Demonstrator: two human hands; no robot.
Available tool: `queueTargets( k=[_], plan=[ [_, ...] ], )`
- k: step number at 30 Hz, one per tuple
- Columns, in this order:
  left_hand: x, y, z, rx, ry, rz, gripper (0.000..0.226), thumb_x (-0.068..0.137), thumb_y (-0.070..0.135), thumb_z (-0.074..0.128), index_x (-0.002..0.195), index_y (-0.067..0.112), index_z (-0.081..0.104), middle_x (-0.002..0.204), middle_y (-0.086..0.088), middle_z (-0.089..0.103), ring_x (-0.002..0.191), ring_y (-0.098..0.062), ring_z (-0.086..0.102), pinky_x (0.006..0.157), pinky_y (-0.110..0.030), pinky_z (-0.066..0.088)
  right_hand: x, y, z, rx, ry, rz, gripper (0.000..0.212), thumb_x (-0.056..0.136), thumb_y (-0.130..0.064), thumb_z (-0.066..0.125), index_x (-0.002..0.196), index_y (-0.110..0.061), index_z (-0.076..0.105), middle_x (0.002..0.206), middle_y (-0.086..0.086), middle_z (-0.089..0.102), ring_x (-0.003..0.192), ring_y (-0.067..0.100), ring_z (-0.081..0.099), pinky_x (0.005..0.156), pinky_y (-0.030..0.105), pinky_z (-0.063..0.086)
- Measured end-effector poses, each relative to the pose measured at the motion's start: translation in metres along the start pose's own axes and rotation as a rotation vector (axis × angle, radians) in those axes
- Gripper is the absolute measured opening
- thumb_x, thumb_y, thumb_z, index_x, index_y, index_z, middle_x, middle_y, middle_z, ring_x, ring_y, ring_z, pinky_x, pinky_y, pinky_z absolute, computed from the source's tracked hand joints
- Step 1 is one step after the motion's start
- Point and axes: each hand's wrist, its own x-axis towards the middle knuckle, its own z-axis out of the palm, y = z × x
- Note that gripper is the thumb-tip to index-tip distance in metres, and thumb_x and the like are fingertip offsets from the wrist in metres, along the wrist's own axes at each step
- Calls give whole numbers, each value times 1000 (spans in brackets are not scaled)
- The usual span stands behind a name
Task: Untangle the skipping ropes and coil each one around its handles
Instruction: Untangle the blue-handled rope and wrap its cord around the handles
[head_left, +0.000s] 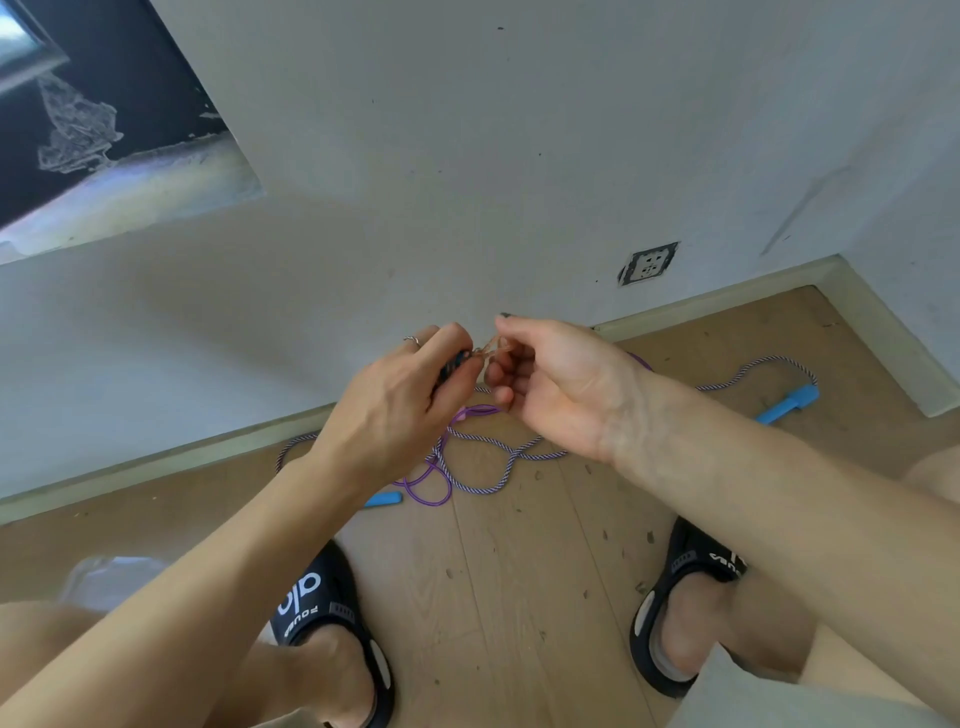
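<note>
The black rubber slide sandal on the left foot (332, 618) bears large white letters that look like "alo" — below them a smaller white word, seemingly "ROUGE", seen upside down. The matching black slide sandal on the right foot (691, 582) shows white lettering — too cut off to read.

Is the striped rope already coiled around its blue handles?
No. The striped rope lies loose across the floor, with both blue handles apart from each other.
</note>
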Motion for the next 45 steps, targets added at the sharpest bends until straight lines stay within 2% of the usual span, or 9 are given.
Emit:
queueTargets(
  k=[8, 13, 21, 24, 29, 33, 38, 41, 45],
  plan=[
    [1, 0, 6, 480, 108, 29, 29, 97, 47, 35, 89, 21, 46, 67, 2, 49, 45, -30, 46, 40, -24, 29, 7, 4, 3, -85, 62, -96, 27, 101, -15, 53, 74, -11, 50, 66, 3, 47, 55, 13, 48, 47, 25, 31],
    [0, 2, 10, 481, 133, -12, 28, 96, 48, 39, 87, 22, 45, 60, 3, 47, 43, -32, 46, 42, -23, 26, 10, 4, 3, -33, 20, -79, 30, 102, -13, 46, 73, -12, 48, 67, 4, 41, 49, 11, 34, 41, 23, 24],
    [4, -9, 4, 28, 116, -12, 29, 93, 46, 50, 85, 19, 49, 49, 8, 39, 48, -20, 39, 43, -28, 30, 0, -1, 4, -187, -82, -183, 35, 101, -17, 45, 67, -13, 44, 73, 11, 30, 36, 12, 24, 41, 26, 27],
    [1, -18, 0, -36, 39, 94, 30, 91, 46, 45, 86, 17, 52, 54, 13, 47, 50, -12, 41, 47, -19, 29, -7, -10, -3, -281, -192, -156, 33, 103, -18, 41, 69, -16, 40, 68, 2, 36, 38, 9, 20, 41, 25, 23],
    [0, -18, 0, -103, -59, 132, 26, 95, 42, 45, 83, 20, 45, 57, 9, 47, 51, -15, 36, 49, -23, 32, -6, -29, -7, -565, -243, -112, 34, 103, -21, 39, 69, -21, 35, 61, -5, 31, 41, 8, 17, 44, 26, 18],
    [-4, -14, 4, -108, -122, 56, 28, 96, 46, 42, 81, 21, 43, 57, -1, 44, 54, -21, 36, 50, -33, 36, 0, -26, -12, -872, -204, -218, 32, 104, -24, 44, 73, -14, 46, 64, -1, 37, 46, 11, 26, 44, 25, 30],
    [0, -6, 1, -240, -126, -72, 16, 100, 35, 45, 90, 23, 48, 60, 14, 58, 48, -12, 53, 50, -25, 44, 6, -12, -10, -532, -168, -191, 26, 102, -18, 50, 78, -9, 53, 80, 12, 43, 50, 12, 35, 48, 26, 32],
    [1, 2, 0, -327, -112, -126, 16, 101, 36, 44, 94, 24, 50, 62, 7, 58, 52, -8, 57, 51, -14, 40, 10, -12, -10, -466, -96, -246, 26, 102, -20, 51, 81, -8, 58, 80, 6, 55, 48, 10, 43, 43, 24, 33],
    [-1, 12, 3, -454, -142, -151, 22, 104, 33, 42, 93, 16, 51, 67, -4, 53, 53, -14, 57, 53, -26, 44, 9, -10, -7, -433, -86, -289, 28, 103, -20, 47, 76, -13, 48, 64, 0, 38, 43, 9, 28, 44, 25, 22]
  ],
)
